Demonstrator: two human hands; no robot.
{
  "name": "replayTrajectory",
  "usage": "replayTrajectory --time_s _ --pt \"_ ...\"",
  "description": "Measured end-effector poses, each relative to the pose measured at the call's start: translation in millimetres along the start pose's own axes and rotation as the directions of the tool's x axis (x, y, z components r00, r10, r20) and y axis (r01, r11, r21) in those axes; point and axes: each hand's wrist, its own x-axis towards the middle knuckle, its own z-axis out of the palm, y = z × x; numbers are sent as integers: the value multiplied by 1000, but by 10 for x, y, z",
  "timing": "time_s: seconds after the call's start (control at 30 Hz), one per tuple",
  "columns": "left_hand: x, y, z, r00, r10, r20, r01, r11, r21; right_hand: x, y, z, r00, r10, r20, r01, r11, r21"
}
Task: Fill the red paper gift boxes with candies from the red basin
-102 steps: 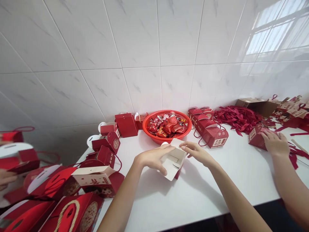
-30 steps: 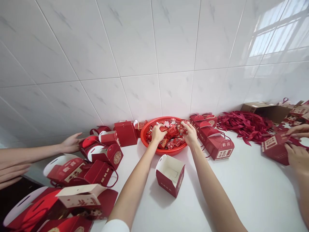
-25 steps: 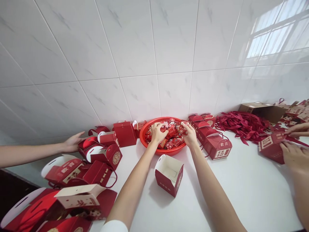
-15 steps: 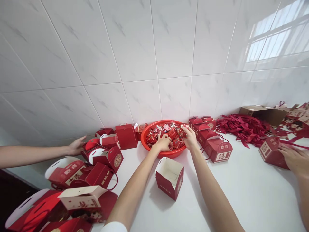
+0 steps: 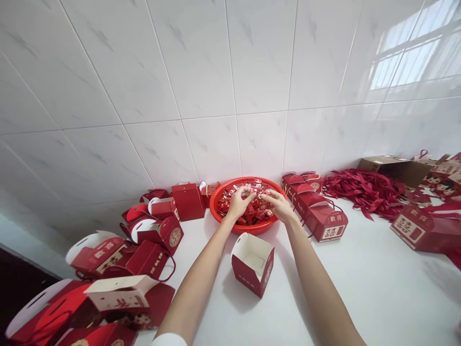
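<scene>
Over the red plastic basket [image 5: 247, 230] of small wrapped sweets [image 5: 248, 219], my two hands face each other. My left hand [image 5: 239, 204] has its thumb and fingers curled together in a pinch, with something small and pinkish at the tips. My right hand [image 5: 281, 205] points inward, thumb and fingertips brought together; what they hold blends with the red wrappers beneath. In front of the basket stands an open red box [image 5: 252, 271] with a pale inside, and neither hand touches it.
Red boxes [image 5: 154, 259], several with raised lids, crowd the left side. Closed boxes [image 5: 317, 216] line up right of the basket. Farther right are dark red ribbons [image 5: 363, 192], a cardboard box [image 5: 392, 168] and another red box [image 5: 425, 228]. A tiled wall [image 5: 259, 96] stands behind.
My left hand has risen from among the sweets. My right hand has lowered slightly, its patterned red packet no longer distinct. Another person's hands have left the view at both sides.
</scene>
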Motion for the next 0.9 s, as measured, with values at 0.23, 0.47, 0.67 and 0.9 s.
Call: replayTrajectory --time_s 0.23,0.47,0.67,0.9 --pt "-6 36 12 999 -33 20 30 991 128 109 73 -10 996 -85 -31 86 995 42" --pt "-61 76 92 867 -152 475 -75 902 426 185 34 -170 980 -127 -151 170 934 313" --pt "-66 14 146 863 -194 467 -97 843 529 156 27 -192 986 -85 -146 137 905 403" --pt "-36 -44 47 892 -155 425 -29 917 397 127 3 -190 991 -84 -106 117 922 368"
